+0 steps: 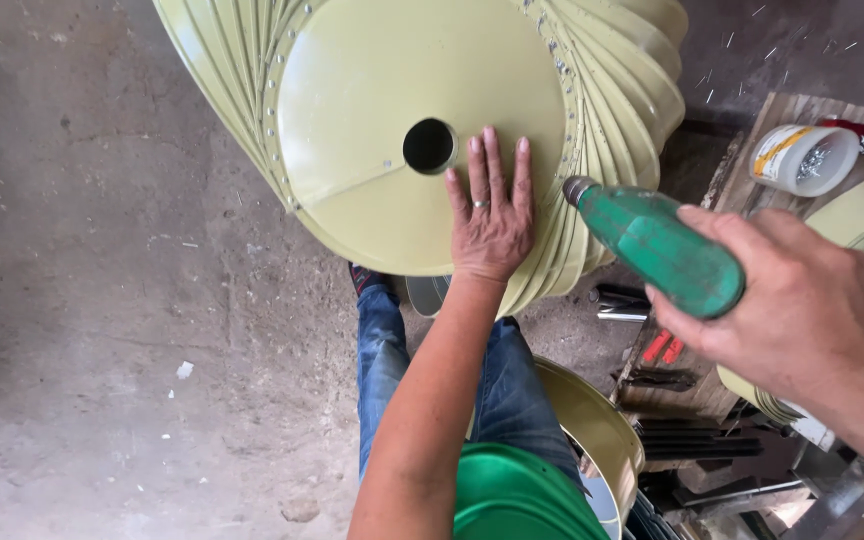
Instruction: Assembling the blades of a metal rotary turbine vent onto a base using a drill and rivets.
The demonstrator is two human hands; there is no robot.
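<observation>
**Flat palm on the vent cap, drill held at its rim**

At the far left lies bare grey concrete floor [102, 300], scattered with small pale chips. Right of it stands a pale yellow-green sheet-metal turbine vent [372, 110], its smooth domed cap ringed by curved ribbed blades and small rivets, with a round dark centre hole [429, 146]. The left hand [490, 215] lies flat and unclenched on the cap, just right of and nearer than that hole, fingers spread and pointing away, grasping nothing, a ring on one finger. Below the forearm are blue-jeaned legs [497, 390]. Further right, the right hand [802, 315] is clenched around a green power drill [657, 245]; the drill's grey nose sits just beside the vent's right rim, close to the left hand's fingertips. At the far right, a white plastic tub of screws [802, 158] rests on a wooden board [742, 190].
</observation>
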